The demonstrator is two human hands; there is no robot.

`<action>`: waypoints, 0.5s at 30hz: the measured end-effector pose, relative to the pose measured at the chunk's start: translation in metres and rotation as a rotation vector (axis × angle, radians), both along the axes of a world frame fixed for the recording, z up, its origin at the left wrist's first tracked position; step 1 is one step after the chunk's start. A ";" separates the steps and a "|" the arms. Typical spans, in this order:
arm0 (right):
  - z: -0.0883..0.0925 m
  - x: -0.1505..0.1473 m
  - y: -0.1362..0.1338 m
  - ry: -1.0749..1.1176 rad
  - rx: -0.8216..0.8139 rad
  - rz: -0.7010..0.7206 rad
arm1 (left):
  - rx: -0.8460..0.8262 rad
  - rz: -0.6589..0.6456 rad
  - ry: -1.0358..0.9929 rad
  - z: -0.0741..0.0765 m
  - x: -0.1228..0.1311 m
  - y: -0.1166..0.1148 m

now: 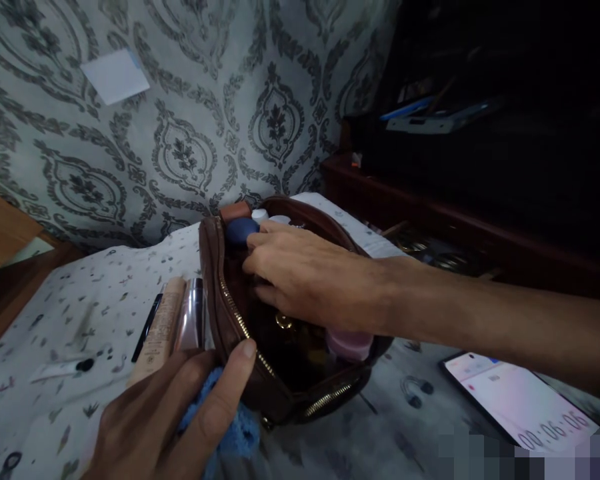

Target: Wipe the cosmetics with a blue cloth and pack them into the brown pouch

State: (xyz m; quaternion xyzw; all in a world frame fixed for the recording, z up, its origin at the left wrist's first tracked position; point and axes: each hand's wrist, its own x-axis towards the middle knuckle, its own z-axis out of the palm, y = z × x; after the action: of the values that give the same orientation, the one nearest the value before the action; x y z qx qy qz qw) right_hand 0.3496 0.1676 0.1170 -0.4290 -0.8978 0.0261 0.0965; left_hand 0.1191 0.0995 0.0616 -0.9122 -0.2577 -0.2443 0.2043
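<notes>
A brown makeup bag [213, 280] with a gold zipper stands unzipped on the bed. My right hand [300, 267] reaches down into it, fingers curled, and whatever they hold is hidden. Beside those fingers is a dark blue rounded item [241, 231], with a white cap [259, 215] behind it. A pink round item [350, 345] lies in the bag under my right wrist. My left hand [180, 407] rests against the bag's near left side, thumb stretched onto the zipper edge and apart from the fingers. Blue fuzzy fabric [237, 430] shows below that thumb.
A beige tube [163, 320], a shiny pinkish tube [190, 313] and a dark slim item [147, 327] lie left of the bag. A phone [520, 400] showing a timer lies at right. An open drawer [430, 253] with items is behind my right arm.
</notes>
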 end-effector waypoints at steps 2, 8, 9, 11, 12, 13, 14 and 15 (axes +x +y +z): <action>0.003 0.000 -0.001 0.024 -0.029 -0.026 | -0.006 0.002 0.021 0.000 -0.001 0.000; 0.016 0.011 -0.010 0.202 -0.010 -0.150 | -0.041 0.009 0.082 0.003 -0.003 0.001; 0.018 0.013 -0.013 0.230 0.003 -0.165 | -0.032 0.003 0.094 0.003 -0.002 0.001; 0.021 0.017 -0.019 0.270 0.013 -0.191 | -0.006 -0.025 0.094 0.004 0.000 0.004; 0.022 0.019 -0.023 0.278 0.007 -0.202 | 0.013 -0.043 0.075 0.004 0.001 0.005; 0.023 0.020 -0.027 0.280 -0.004 -0.215 | 0.027 -0.055 0.053 0.003 0.002 0.005; 0.024 0.020 -0.031 0.276 -0.016 -0.225 | 0.035 -0.063 0.031 0.003 0.003 0.006; 0.024 0.021 -0.034 0.269 -0.027 -0.232 | 0.038 -0.062 0.016 0.002 0.004 0.006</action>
State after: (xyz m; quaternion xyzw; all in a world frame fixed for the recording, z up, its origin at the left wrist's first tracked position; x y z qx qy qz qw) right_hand 0.3703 0.1335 0.1409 -0.5237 -0.8208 0.0841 0.2121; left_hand 0.1233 0.1057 0.0638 -0.9176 -0.2232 -0.2482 0.2159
